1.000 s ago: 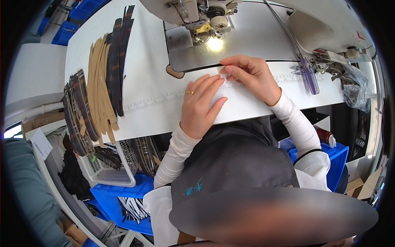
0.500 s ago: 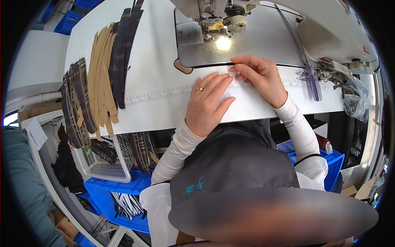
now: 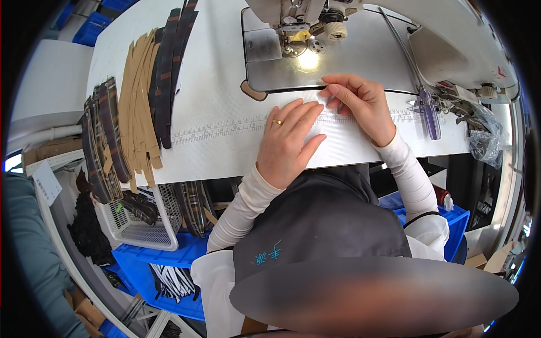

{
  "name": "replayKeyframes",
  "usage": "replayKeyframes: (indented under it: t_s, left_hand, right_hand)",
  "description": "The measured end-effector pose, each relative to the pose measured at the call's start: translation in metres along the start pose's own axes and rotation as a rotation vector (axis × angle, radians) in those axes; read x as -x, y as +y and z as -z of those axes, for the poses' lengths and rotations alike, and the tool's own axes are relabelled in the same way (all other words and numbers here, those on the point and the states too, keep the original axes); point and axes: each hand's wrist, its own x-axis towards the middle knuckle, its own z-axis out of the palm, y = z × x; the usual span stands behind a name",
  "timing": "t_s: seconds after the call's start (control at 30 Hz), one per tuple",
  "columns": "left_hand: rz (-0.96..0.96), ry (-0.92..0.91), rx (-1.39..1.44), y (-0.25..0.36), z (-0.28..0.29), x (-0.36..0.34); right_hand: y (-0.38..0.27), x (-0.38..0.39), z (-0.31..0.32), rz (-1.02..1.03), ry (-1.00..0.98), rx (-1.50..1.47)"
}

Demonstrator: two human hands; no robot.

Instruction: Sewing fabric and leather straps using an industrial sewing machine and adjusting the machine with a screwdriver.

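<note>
My left hand [image 3: 286,141] lies palm down on the white tabletop [image 3: 220,101], fingers stretched out and thumb apart, across the printed ruler scale [image 3: 225,125]. It wears a gold-coloured ring. Close to its fingertips is my right hand [image 3: 362,107], with curled fingers and the thumb brought against the index finger. Anything pinched there is too small to make out. Just beyond both hands is the metal bed plate [image 3: 338,73] of a sewing machine [image 3: 293,25], its lamp lighting the needle area.
Left on the table lie tan strips [image 3: 135,107], dark striped strips [image 3: 167,73] and plaid strips [image 3: 107,135]. A purple-handled screwdriver [image 3: 430,115] rests at right beside a clear plastic bag [image 3: 489,132]. Below stand a white basket [image 3: 169,219] and blue bins [image 3: 135,270].
The view has shifted slightly, so the machine and my hands appear a little further right. Both hands keep nearly the same pose on the table.
</note>
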Motion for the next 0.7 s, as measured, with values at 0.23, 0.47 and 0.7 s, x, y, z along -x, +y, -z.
replayKeyframes:
  t_s: [0.23,0.47,0.7]
  left_hand:
    - [0.012,-0.029,-0.010,0.000,0.000,0.000]
    - [0.018,-0.039,-0.014,0.000,0.000,0.000]
    - [0.010,-0.024,-0.009,0.001,0.001,0.001]
  right_hand:
    - [-0.002,-0.002,0.002,-0.021,0.026,-0.051]
    - [-0.009,-0.023,0.007,-0.056,0.071,-0.155]
    - [-0.017,-0.075,0.012,-0.189,-0.106,-0.242]
